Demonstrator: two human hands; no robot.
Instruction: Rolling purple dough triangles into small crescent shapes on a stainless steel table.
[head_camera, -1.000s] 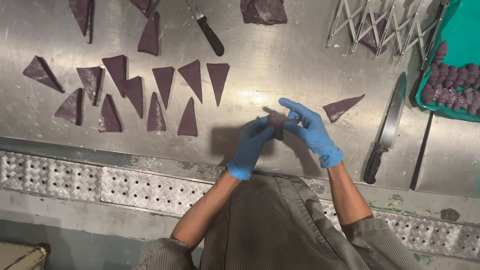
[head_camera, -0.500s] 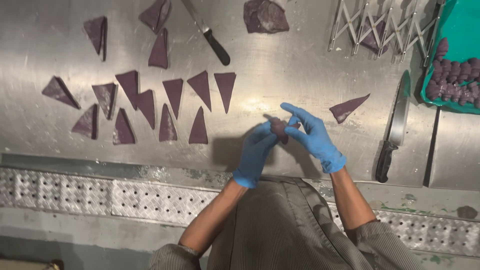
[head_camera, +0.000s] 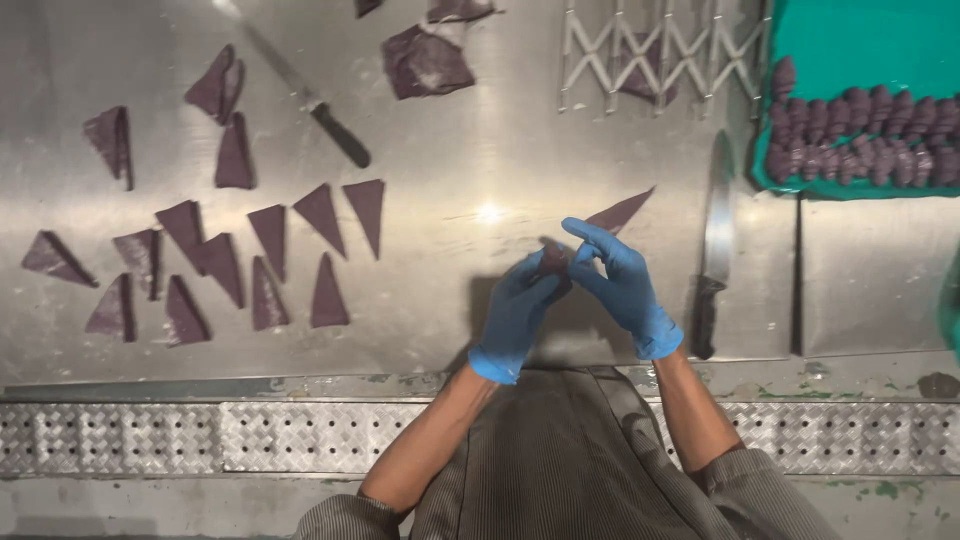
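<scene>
Both gloved hands meet over the steel bench (head_camera: 450, 260), left hand (head_camera: 518, 312) and right hand (head_camera: 622, 285) pinching a small purple dough piece (head_camera: 554, 258) between them, fingers narrow and closed on it, held just above the surface. Looks like it's being folded or rolled; best kept tight, tucking edges evenly so it matches the shaped pieces in the green tray (head_camera: 860, 45). Cut triangles (head_camera: 330, 290) lie well left, a knife (head_camera: 712, 250) just right.

One head-worn camera looks steeply down, fairly close, onto the steel table (head_camera: 480, 290) before the person.
</scene>
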